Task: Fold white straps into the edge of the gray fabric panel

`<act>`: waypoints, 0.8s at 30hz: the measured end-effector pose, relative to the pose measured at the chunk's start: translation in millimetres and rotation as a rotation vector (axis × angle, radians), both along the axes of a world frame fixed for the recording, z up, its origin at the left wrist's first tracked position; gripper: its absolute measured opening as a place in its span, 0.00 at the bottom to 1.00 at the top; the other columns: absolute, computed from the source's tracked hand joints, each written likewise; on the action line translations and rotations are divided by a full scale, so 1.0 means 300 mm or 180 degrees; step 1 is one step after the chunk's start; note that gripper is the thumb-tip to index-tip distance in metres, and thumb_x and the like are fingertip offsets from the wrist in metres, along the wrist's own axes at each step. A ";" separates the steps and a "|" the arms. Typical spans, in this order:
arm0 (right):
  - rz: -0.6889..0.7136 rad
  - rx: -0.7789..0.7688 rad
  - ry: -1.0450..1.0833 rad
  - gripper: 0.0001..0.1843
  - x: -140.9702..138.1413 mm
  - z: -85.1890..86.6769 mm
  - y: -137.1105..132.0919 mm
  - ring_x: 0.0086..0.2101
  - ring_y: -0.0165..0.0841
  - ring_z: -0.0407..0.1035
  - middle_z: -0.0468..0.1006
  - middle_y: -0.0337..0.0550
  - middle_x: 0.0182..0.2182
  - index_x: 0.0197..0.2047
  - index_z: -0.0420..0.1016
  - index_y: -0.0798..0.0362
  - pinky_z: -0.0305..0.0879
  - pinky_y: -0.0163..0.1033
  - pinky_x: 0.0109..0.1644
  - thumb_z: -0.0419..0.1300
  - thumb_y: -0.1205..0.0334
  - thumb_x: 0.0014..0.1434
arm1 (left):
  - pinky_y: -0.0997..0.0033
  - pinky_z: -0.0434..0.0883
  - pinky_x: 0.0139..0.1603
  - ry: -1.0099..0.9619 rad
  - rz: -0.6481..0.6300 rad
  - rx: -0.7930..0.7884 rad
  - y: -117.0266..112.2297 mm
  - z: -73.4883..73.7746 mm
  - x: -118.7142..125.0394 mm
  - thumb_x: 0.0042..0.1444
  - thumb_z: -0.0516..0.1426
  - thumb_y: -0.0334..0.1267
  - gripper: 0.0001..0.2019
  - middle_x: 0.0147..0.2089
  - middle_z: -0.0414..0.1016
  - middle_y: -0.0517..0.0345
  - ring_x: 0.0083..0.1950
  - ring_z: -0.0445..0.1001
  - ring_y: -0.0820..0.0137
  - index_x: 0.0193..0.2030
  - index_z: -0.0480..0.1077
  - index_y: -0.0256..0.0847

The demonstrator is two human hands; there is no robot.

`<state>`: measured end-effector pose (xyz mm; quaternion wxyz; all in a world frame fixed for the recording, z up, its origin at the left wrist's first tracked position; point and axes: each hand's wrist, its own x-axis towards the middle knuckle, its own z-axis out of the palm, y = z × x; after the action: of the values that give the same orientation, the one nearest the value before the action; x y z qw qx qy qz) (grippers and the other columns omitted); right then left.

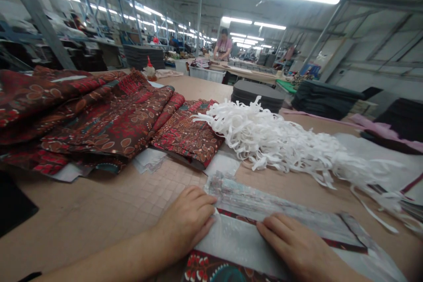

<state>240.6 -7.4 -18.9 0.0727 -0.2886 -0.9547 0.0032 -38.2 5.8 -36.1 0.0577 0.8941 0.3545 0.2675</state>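
Note:
A patterned fabric piece point(231, 233) lies in front of me, its pale grey underside up, with a narrow dark-red printed strip across it and more red print at the near edge. My left hand point(193, 213) grips its left edge, fingers bent and pressed together beside the strip. Fingers curled, my right hand point(291, 233) grips the fabric farther along the same strip; its fingertips are partly hidden. Beyond both hands, more grey underside point(261, 200) stretches to the right, under a wrinkled, shiny surface.
Red-brown printed fabric point(109, 119) is heaped at left, with a folded stack point(191, 132) beside it. White straps point(264, 132) form a tangled pile at right. Behind stand dark round pieces point(257, 92) and a red-tipped bottle point(150, 70). A person point(224, 46) works at a far table.

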 end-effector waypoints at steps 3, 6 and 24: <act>-0.0220 -0.0011 -0.0027 0.20 0.085 0.016 -0.022 0.37 0.39 0.67 0.74 0.50 0.39 0.51 0.66 0.53 0.65 0.42 0.39 0.49 0.74 0.55 | 0.57 0.64 0.48 -0.0032 0.0006 -0.0054 0.006 -0.001 0.001 0.59 0.51 0.32 0.06 0.42 0.74 0.55 0.43 0.68 0.64 0.35 0.69 0.39; -0.0612 -0.0384 -0.0064 0.17 0.058 0.036 -0.007 0.34 0.34 0.67 0.73 0.46 0.37 0.44 0.70 0.52 0.64 0.37 0.37 0.48 0.76 0.58 | 0.57 0.64 0.48 -0.0157 0.0026 -0.0092 0.012 -0.006 0.002 0.59 0.51 0.32 0.06 0.41 0.73 0.55 0.43 0.68 0.64 0.36 0.69 0.40; -0.0814 -0.1920 0.0790 0.10 -0.174 0.084 0.091 0.33 0.29 0.65 0.72 0.38 0.32 0.37 0.65 0.53 0.60 0.34 0.37 0.52 0.75 0.53 | 0.65 0.61 0.40 -0.0500 0.0226 -0.0689 0.003 0.019 0.000 0.54 0.56 0.31 0.03 0.32 0.69 0.61 0.38 0.67 0.66 0.30 0.67 0.41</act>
<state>188.4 19.8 6.3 0.0996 -0.4118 -0.8508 0.3111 -38.1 6.9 -30.6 0.1719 0.8458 0.4072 0.2987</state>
